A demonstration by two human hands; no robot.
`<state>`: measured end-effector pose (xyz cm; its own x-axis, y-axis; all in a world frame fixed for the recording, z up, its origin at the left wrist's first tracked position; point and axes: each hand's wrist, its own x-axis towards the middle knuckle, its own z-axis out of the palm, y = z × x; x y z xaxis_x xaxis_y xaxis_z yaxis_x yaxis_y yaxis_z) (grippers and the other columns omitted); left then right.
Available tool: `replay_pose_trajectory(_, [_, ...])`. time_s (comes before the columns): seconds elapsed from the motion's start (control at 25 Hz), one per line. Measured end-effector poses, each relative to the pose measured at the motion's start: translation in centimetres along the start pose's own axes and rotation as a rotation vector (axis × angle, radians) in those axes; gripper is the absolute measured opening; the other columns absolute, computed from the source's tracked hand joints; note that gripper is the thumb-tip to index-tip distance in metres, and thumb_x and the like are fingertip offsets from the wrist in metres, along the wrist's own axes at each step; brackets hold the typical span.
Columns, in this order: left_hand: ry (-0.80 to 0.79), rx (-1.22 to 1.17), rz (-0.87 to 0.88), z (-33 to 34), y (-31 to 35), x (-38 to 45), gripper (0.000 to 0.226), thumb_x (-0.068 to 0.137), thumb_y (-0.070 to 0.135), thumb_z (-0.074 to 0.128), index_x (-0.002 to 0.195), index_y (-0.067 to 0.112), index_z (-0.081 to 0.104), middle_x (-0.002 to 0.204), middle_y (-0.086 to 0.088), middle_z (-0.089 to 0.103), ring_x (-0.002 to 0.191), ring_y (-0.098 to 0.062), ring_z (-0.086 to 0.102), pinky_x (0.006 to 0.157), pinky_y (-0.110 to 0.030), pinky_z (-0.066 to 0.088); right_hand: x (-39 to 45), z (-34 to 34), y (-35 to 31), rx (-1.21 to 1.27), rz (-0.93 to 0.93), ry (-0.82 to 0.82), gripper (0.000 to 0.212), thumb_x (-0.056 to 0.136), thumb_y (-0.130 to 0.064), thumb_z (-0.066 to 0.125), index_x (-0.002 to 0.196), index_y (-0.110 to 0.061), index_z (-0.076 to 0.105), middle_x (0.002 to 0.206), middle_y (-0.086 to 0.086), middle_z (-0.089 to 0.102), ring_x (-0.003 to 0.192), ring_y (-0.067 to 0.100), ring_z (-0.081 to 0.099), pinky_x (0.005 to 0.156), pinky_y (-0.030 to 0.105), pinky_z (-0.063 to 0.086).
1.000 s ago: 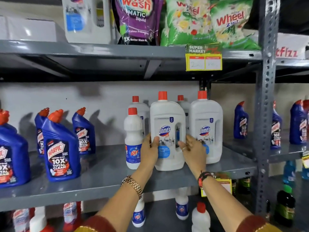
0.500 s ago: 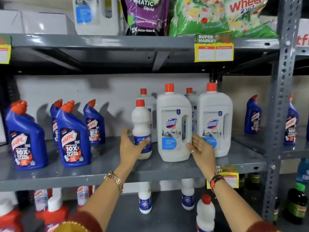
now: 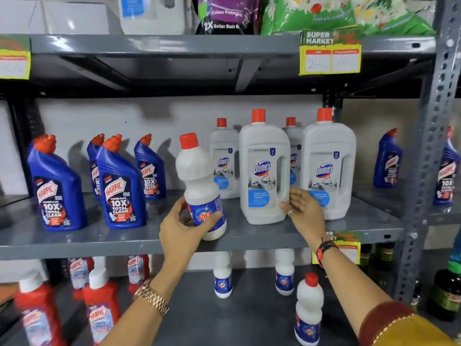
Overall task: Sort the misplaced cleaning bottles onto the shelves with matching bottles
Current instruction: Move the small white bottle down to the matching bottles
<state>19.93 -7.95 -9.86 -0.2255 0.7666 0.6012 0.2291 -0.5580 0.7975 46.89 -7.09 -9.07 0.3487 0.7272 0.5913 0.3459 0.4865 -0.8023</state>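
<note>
My left hand grips a small white Rin bottle with a red cap, tilted left and lifted at the front of the middle shelf. My right hand rests with spread fingers against the lower right side of a large white Domex bottle; it holds nothing. More Domex bottles stand beside and behind it. Three matching small Rin bottles stand on the lower shelf.
Blue Harpic bottles stand on the left of the middle shelf, and more on the neighbouring rack. Red Harpic bottles fill the lower left. A perforated upright post bounds the right. Detergent bags sit above.
My left hand has closed on the small Rin bottle and lifted it, tilting it left. My right hand has stayed beside the large Domex bottle. The view has tilted downward.
</note>
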Motion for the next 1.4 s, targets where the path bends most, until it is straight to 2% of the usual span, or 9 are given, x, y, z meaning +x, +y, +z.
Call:
replay_pose_trajectory(0.12, [-0.025, -0.124, 0.069, -2.1, -0.7, -4.5, 0.059, 0.05, 0.046, 0.085, 0.102, 0.031, 0.062, 0.09, 0.015, 0.074, 0.08, -0.003, 0.07, 0.064, -0.015, 0.055, -0.6, 0.2, -0.2, -0.017, -0.056, 0.016, 0.042, 0.075, -0.007, 0.074, 0.108, -0.022, 0.054, 0.102, -0.012, 0.063, 0.091, -0.008, 0.061, 0.076, 0.004, 0.047])
replay_pose_trajectory(0.2, [-0.046, -0.127, 0.066, -2.7, -2.2, -7.7, 0.056, 0.049, 0.044, 0.085, 0.098, 0.031, 0.064, 0.093, 0.012, 0.074, 0.082, -0.009, 0.071, 0.067, -0.02, 0.057, -1.3, 0.5, -0.4, -0.069, -0.138, 0.03, 0.041, 0.079, -0.01, 0.071, 0.107, -0.032, 0.05, 0.102, -0.019, 0.062, 0.094, -0.011, 0.061, 0.078, 0.006, 0.048])
replay_pose_trajectory(0.32, [-0.079, -0.097, -0.047, -2.5, -5.9, -12.6, 0.058, 0.044, 0.043, 0.087, 0.095, 0.032, 0.063, 0.092, 0.014, 0.073, 0.082, -0.009, 0.07, 0.069, -0.023, 0.057, -2.4, 1.4, -0.4, -0.394, -0.265, 0.049, 0.048, 0.091, -0.024, 0.054, 0.135, -0.015, 0.036, 0.135, 0.011, 0.052, 0.123, 0.023, 0.051, 0.1, 0.037, 0.046])
replay_pose_trajectory(0.48, [-0.1, -0.012, -0.303, -1.5, -12.0, -17.2, 0.058, 0.045, 0.037, 0.089, 0.093, 0.042, 0.056, 0.092, 0.011, 0.072, 0.082, -0.008, 0.069, 0.07, -0.029, 0.057, -4.3, 2.2, 0.6, -0.813, -0.374, 0.025, 0.064, 0.096, -0.035, 0.036, 0.145, -0.002, 0.011, 0.155, 0.019, 0.017, 0.142, 0.032, 0.019, 0.117, 0.039, 0.013])
replay_pose_trajectory(0.64, [-0.106, 0.138, -0.441, -0.9, -17.4, -17.8, 0.066, 0.047, 0.035, 0.088, 0.101, 0.042, 0.051, 0.104, 0.008, 0.065, 0.085, -0.01, 0.066, 0.07, -0.026, 0.049, -6.7, 2.0, 2.8, -0.969, -0.531, -0.027, 0.06, 0.095, -0.041, 0.031, 0.142, -0.005, 0.024, 0.154, 0.015, 0.024, 0.137, 0.029, 0.032, 0.111, 0.038, 0.026])
replay_pose_trajectory(0.84, [-0.171, 0.242, -0.467, 0.9, -22.2, -16.8, 0.067, 0.046, 0.029, 0.088, 0.099, 0.042, 0.048, 0.101, 0.006, 0.059, 0.087, -0.018, 0.062, 0.071, -0.028, 0.045, -7.2, 2.6, 4.7, -1.006, -0.677, 0.064, 0.041, 0.095, -0.038, 0.032, 0.121, -0.012, 0.051, 0.143, 0.008, 0.046, 0.105, 0.028, 0.048, 0.09, 0.039, 0.032])
replay_pose_trajectory(1.04, [-0.189, 0.221, -0.518, 3.4, -25.1, -16.8, 0.073, 0.045, 0.032, 0.087, 0.106, 0.032, 0.048, 0.109, 0.002, 0.062, 0.091, -0.014, 0.06, 0.072, -0.023, 0.046, -6.6, 2.6, 6.0, -1.03, -0.755, 0.119, 0.039, 0.095, -0.038, 0.029, 0.115, -0.015, 0.052, 0.137, 0.004, 0.052, 0.096, 0.024, 0.044, 0.087, 0.038, 0.031])
replay_pose_trajectory(1.24, [-0.219, 0.147, -0.515, 5.3, -26.2, -16.7, 0.071, 0.045, 0.032, 0.086, 0.102, 0.041, 0.044, 0.109, 0.003, 0.063, 0.093, -0.014, 0.063, 0.071, -0.019, 0.048, -6.5, 2.6, 6.3, -1.04, -0.787, 0.13, 0.041, 0.096, -0.037, 0.025, 0.118, -0.016, 0.053, 0.14, -0.001, 0.051, 0.098, 0.021, 0.044, 0.087, 0.037, 0.032])
replay_pose_trajectory(1.4, [-0.234, 0.127, -0.5, 5.6, -26.4, -16.7, 0.075, 0.049, 0.028, 0.087, 0.111, 0.035, 0.045, 0.116, 0.0, 0.061, 0.099, -0.017, 0.062, 0.082, -0.029, 0.053, -6.4, 2.5, 6.4, -1.053, -0.779, 0.12, 0.039, 0.096, -0.038, 0.028, 0.12, -0.017, 0.051, 0.141, -0.002, 0.049, 0.101, 0.02, 0.042, 0.089, 0.036, 0.03])
